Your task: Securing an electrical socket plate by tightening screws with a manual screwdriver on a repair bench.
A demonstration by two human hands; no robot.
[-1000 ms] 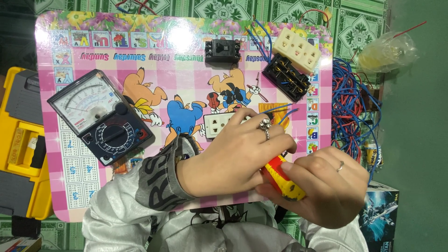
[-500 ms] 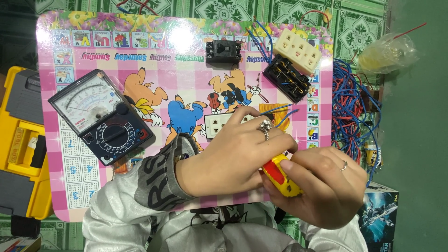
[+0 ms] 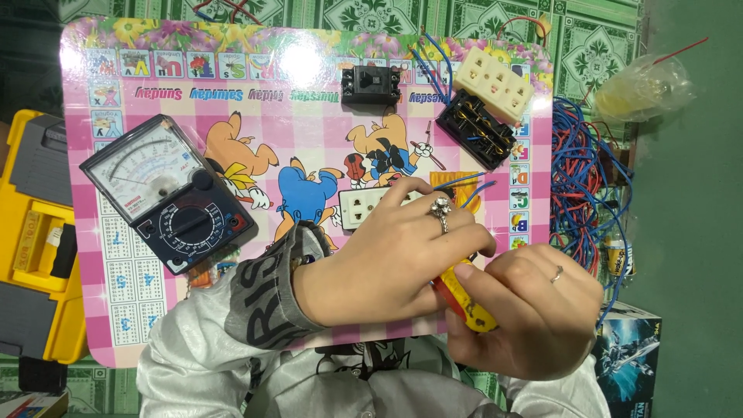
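My left hand (image 3: 395, 259) reaches across from the left in a grey sleeve, with a ring on one finger. It presses on the right end of a white socket (image 3: 362, 206) lying on the pink cartoon board (image 3: 309, 139). Two blue wire ends (image 3: 474, 186) stick out just past its fingers. My right hand (image 3: 534, 313) sits at the board's near right corner, closed around a yellow-and-red tool handle (image 3: 464, 302). The tool's tip is hidden under my left hand.
A black analog multimeter (image 3: 166, 193) lies on the board's left. A black switch (image 3: 371, 83), a black terminal block (image 3: 474, 130) and a cream multi-socket (image 3: 495, 83) sit at the back. Blue and red wires (image 3: 584, 178) pile up on the right; a yellow toolbox (image 3: 35, 240) stands on the left.
Both hands stay together over the socket. My right hand has shifted slightly with the tool; nothing else moved.
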